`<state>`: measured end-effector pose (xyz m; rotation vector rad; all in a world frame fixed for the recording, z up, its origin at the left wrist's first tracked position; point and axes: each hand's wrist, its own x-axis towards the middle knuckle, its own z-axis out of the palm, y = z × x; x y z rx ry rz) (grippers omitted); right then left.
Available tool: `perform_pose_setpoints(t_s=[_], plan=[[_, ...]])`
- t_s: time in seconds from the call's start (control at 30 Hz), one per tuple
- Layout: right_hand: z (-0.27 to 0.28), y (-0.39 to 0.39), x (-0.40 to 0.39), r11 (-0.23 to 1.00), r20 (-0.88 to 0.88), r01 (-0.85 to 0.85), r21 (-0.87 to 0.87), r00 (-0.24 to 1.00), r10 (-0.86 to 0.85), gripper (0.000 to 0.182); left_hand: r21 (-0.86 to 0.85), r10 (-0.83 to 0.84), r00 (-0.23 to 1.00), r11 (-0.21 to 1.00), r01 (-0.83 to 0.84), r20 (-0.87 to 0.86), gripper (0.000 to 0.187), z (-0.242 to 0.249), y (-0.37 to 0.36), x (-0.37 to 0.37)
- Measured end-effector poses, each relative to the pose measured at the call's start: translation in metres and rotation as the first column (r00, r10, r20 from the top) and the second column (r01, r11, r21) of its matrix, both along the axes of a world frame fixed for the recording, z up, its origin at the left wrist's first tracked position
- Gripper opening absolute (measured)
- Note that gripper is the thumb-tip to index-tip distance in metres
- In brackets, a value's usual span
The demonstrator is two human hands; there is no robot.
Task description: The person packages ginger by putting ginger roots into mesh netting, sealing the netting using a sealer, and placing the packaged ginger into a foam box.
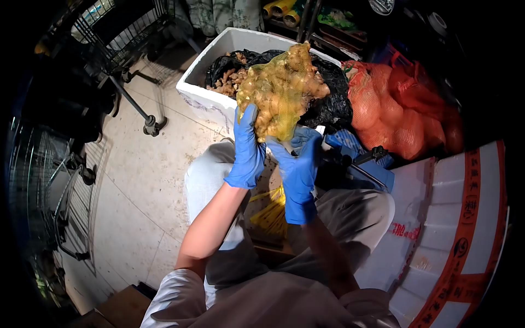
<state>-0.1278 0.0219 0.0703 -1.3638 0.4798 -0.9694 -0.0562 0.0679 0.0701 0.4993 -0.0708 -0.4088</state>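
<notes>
A yellow mesh bag of ginger point(281, 87) is held up in front of me, over the near side of a white foam box point(206, 108). My left hand point(247, 150), in a blue glove, is closed on the bag's lower left side, thumb up along the mesh. At the bag's bottom end, my right hand point(299, 161), also gloved in blue, has its fingers curled against the mesh; the exact grip is partly hidden. Loose ginger point(227, 82) lies in the box on a black plastic liner point(333, 85). Yellow mesh netting point(270, 210) hangs between my knees.
Red mesh sacks point(388, 109) with round contents sit right of the box. White foam boxes with red printed tape point(465, 218) stand at my right. Wire carts point(126, 35) with wheels are on the left, over a tiled floor point(136, 180).
</notes>
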Motion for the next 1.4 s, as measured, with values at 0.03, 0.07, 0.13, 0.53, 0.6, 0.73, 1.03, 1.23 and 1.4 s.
perform_pose_setpoints(t_s=[0.03,0.07,0.13,0.53,0.6,0.73,1.03,1.23,1.4], plan=[[0.000,0.001,0.003,0.986,-0.071,0.034,-0.161,0.996,-0.046,0.031,0.000,-0.004,1.000,1.000,0.004,0.000,0.040,0.000,0.000,-0.001],[0.002,0.002,0.007,0.946,-0.127,0.069,-0.317,0.985,-0.114,0.030,0.023,0.006,1.000,1.000,-0.006,-0.001,0.034,0.002,0.000,-0.003],[-0.007,0.001,0.014,0.901,-0.072,0.111,-0.420,0.985,-0.155,0.023,0.062,0.031,0.999,0.998,-0.033,0.036,0.027,0.004,0.000,-0.001],[-0.055,-0.061,-0.043,0.914,0.383,-0.322,0.246,0.899,0.213,0.032,-0.118,-0.282,0.956,0.955,0.271,-0.085,0.033,-0.003,0.007,0.007],[-0.022,-0.071,-0.049,0.837,0.313,-0.544,0.058,0.806,0.502,0.033,-0.198,-0.334,0.937,0.930,0.310,-0.103,0.038,-0.003,0.008,0.007],[0.025,-0.067,-0.051,0.931,0.220,-0.251,0.264,0.956,0.195,0.015,-0.155,-0.365,0.925,0.925,0.347,-0.107,0.038,0.001,0.010,0.003],[0.100,-0.077,-0.077,0.578,0.088,0.074,-0.813,0.996,-0.004,0.015,-0.273,-0.533,0.845,0.819,0.505,-0.035,0.038,0.003,0.012,-0.009],[0.145,-0.084,-0.076,0.719,0.192,0.092,-0.689,0.980,0.058,0.012,-0.199,-0.566,0.824,0.804,0.561,0.036,0.051,0.004,0.016,-0.010],[0.182,-0.096,-0.079,0.972,0.350,0.035,-0.233,0.935,0.051,0.014,-0.281,-0.505,0.859,0.840,0.464,-0.091,0.055,-0.004,0.022,-0.009]])
